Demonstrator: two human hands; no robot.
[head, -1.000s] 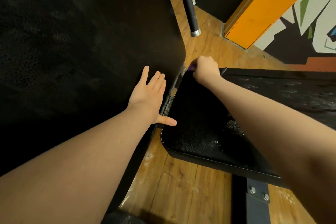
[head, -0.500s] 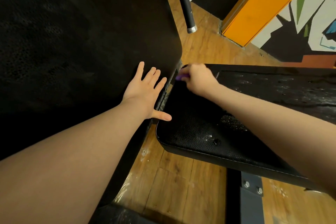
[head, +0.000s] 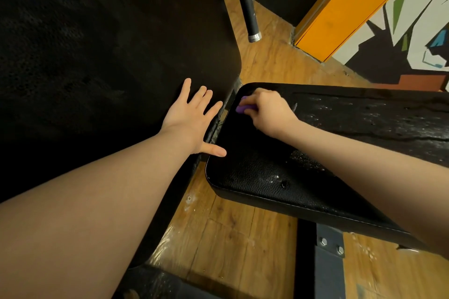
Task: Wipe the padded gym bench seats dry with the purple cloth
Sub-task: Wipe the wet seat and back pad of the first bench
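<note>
A black padded seat (head: 267, 172) lies low at the right, with water droplets on its near and right parts. A large black padded backrest (head: 97, 56) fills the left. My right hand (head: 266, 110) grips the purple cloth (head: 243, 107), bunched small and mostly hidden under the fingers, against the seat's far left corner. My left hand (head: 194, 116) rests flat on the backrest's lower right edge, fingers spread, thumb reaching out toward the seat.
Wooden floor (head: 230, 238) shows between the pads. A black metal leg with a silver end (head: 250, 19) stands behind. The grey bolted bench frame (head: 328, 255) runs under the seat. An orange post (head: 340, 7) and a painted wall stand at the back right.
My right hand has drawn the cloth from the seat's far corner a little toward me along its left edge. My left hand stays on the backrest.
</note>
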